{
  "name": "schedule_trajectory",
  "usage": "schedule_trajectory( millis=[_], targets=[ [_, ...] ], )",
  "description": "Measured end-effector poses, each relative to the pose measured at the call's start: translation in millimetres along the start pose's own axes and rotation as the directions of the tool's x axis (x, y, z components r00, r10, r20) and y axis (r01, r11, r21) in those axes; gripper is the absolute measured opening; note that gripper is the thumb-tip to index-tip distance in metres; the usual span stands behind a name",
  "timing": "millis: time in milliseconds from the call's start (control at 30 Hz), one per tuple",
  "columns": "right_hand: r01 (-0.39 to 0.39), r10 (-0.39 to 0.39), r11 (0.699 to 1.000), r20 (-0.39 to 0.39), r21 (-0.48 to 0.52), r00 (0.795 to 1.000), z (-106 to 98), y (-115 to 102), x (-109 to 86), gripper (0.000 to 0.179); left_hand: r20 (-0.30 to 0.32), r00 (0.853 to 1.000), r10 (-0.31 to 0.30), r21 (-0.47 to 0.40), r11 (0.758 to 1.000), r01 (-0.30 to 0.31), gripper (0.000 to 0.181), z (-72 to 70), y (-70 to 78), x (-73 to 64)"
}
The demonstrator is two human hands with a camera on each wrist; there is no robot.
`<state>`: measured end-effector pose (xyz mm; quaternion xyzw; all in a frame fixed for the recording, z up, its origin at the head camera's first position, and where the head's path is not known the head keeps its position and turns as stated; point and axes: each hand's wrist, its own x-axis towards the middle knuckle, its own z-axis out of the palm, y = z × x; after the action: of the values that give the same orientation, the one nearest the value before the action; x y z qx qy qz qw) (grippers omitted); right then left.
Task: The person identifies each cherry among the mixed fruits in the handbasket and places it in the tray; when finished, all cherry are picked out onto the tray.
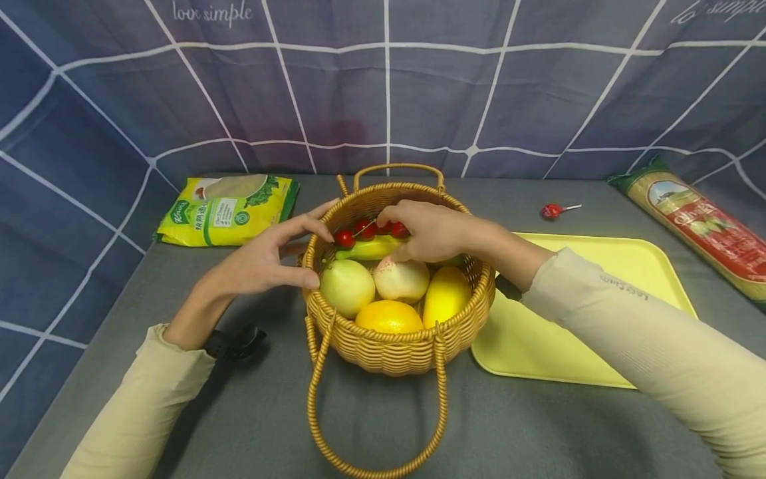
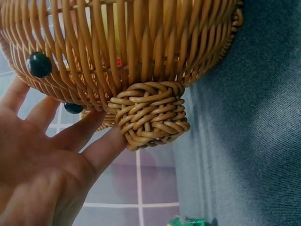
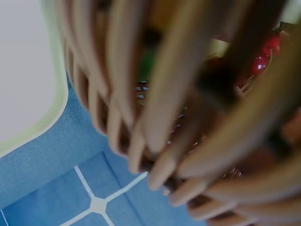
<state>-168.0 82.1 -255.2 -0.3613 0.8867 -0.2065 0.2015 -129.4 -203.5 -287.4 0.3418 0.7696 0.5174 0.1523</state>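
- The wicker basket (image 1: pixel 395 356) stands upright on the table (image 1: pixel 257 419), between the two hands; its near handle (image 1: pixel 442 392) is folded down outward, which leaves the opening free for reaching in.
- The left hand (image 1: pixel 260 259) is at the basket's left side, its fingers apart and fairly straight against the wicker, thumb at the rim; likely this steadies the basket.
- The right hand (image 1: pixel 433 229) reaches in over the right rim, fingers bent downward by the cherries (image 1: pixel 344 239) and thumb by the peach (image 1: pixel 399 283); whether they clamp on anything I cannot tell.
- The banana (image 1: pixel 370 249) lies behind the peach; a green round fruit (image 1: pixel 347 289), an orange fruit (image 1: pixel 389 317) and a yellow fruit (image 1: pixel 447 296) crowd round it, probably propping one another.
- The yellow tray (image 1: pixel 538 346) lies to the right, partly under the right forearm.
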Motion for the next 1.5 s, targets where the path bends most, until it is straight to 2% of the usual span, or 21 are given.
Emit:
schedule_trajectory(
  millis=[167, 433, 567, 700, 800, 967, 1133, 1267, 1500],
  targets=[
    [-0.005, 0.003, 0.997, -0.017, -0.080, 1.000, 1.9, -0.9, -1.3, 0.041, 0.002, 1.000, 0.010, 0.006, 1.000, -0.010, 0.047, -0.6, 0.4, -0.6],
    [-0.067, 0.065, 0.995, -0.030, -0.077, 0.997, 3.2, -2.6, 0.3, 0.049, -0.004, 1.000, -0.005, -0.002, 1.000, 0.005, 0.045, 0.7, 0.8, -2.1],
    [-0.097, 0.099, 0.990, 0.009, -0.106, 0.995, 2.8, -3.4, -1.6, 0.052, -0.003, 1.000, -0.004, -0.005, 1.000, 0.004, 0.044, 0.9, 1.5, -1.5],
    [-0.090, 0.097, 0.988, 0.055, -0.124, 0.994, 1.9, -4.0, -4.0, 0.044, -0.002, 1.000, 0.004, -0.006, 1.000, -0.004, 0.044, 1.1, 1.2, -1.1],
    [-0.070, 0.076, 0.991, 0.053, -0.116, 0.996, 2.3, -3.1, -4.3, 0.036, -0.001, 1.000, 0.005, -0.006, 1.000, -0.005, 0.045, 1.4, 0.3, -0.7],
    [-0.021, 0.021, 0.995, -0.010, -0.095, 1.000, 4.1, -0.6, -2.5, 0.029, -0.003, 1.000, 0.005, -0.004, 1.000, -0.005, 0.045, 1.6, -0.6, -1.3],
    [0.017, -0.028, 0.995, -0.105, -0.099, 0.994, 4.0, -0.8, -2.1, 0.028, -0.005, 1.000, 0.008, 0.005, 1.000, -0.008, 0.046, 2.2, -0.4, -1.8],
    [0.048, -0.064, 0.994, -0.179, -0.094, 0.982, 3.9, -1.5, -2.3, 0.027, -0.002, 1.000, 0.005, -0.007, 1.000, -0.005, 0.044, 2.5, 0.2, -1.5],
    [0.134, -0.149, 0.988, -0.280, -0.072, 0.948, 3.2, -3.7, -5.5, 0.023, 0.002, 1.000, -0.003, -0.014, 1.000, 0.003, 0.043, 1.8, 0.8, -0.6]
  ],
)
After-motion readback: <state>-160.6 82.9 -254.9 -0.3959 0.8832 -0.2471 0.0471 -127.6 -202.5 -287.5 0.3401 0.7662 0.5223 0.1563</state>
